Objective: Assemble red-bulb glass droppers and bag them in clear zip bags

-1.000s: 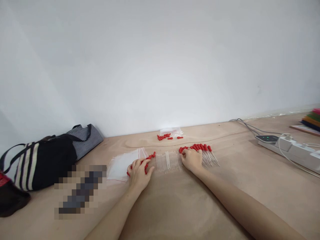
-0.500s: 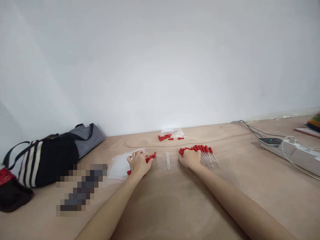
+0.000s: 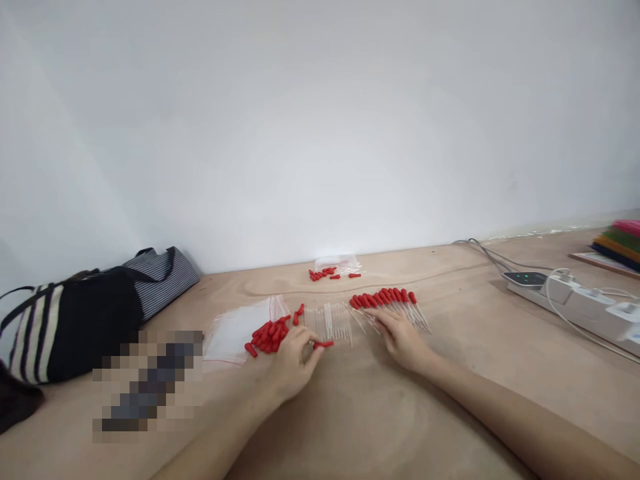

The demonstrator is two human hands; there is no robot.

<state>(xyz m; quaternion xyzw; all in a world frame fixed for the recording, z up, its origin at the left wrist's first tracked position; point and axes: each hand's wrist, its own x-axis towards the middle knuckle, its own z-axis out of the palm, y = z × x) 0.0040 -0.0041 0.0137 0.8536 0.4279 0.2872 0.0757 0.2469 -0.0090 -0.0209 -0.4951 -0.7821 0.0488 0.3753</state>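
My left hand (image 3: 296,360) is closed on a red rubber dropper bulb (image 3: 324,344), pinched between thumb and fingers. Behind that wrist a heap of loose red bulbs (image 3: 270,333) lies partly on clear plastic bags (image 3: 233,330). Thin clear glass tubes (image 3: 327,321) lie side by side in a row between my hands. My right hand (image 3: 403,337) rests with its fingers stretched out at the left end of a row of droppers (image 3: 407,303), glass tubes capped with red bulbs. Its fingertips reach a dropper there; nothing shows gripped in it.
Against the wall lie more red bulbs (image 3: 323,273) beside a small clear bag (image 3: 340,262). A power strip (image 3: 575,297) with cables stands at right, and black-and-striped bags (image 3: 100,320) at left. A blurred-out object (image 3: 155,380) lies at front left.
My left hand has come from the bulb heap toward me and right, now with a bulb in its pinch. My right hand has drawn back slightly and straightened its fingers, uncovering the droppers.
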